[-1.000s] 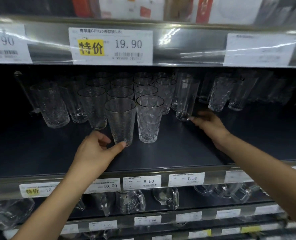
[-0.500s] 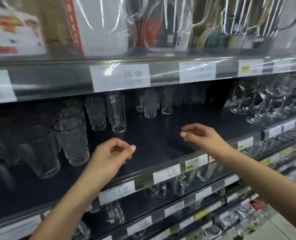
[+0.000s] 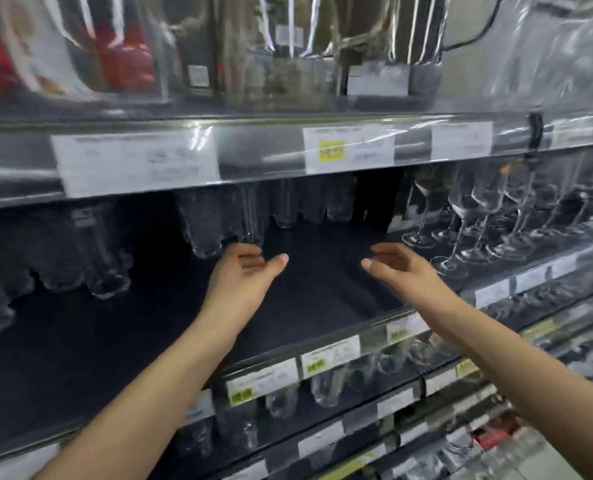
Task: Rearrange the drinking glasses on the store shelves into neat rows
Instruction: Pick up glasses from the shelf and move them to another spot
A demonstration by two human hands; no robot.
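Observation:
The view is blurred by motion. Clear patterned drinking glasses (image 3: 215,223) stand at the back of a dark shelf (image 3: 322,296), with more tumblers (image 3: 94,258) further left and a short row (image 3: 312,202) at the rear centre. My left hand (image 3: 243,278) hovers just in front of the nearest glasses, fingers apart, holding nothing. My right hand (image 3: 402,271) is raised over the bare stretch of shelf, fingers spread, also holding nothing. Neither hand touches a glass.
Stemmed wine glasses (image 3: 478,220) fill the right end of the same shelf. Price tags (image 3: 329,355) line the shelf edges. Boxed goods and jugs (image 3: 288,46) sit on the shelf above; more glassware (image 3: 326,386) shows on the shelf below.
The view has swung right along the shelf, away from the tumbler group. Both hands moved right and deeper over the shelf, and their fingers spread apart.

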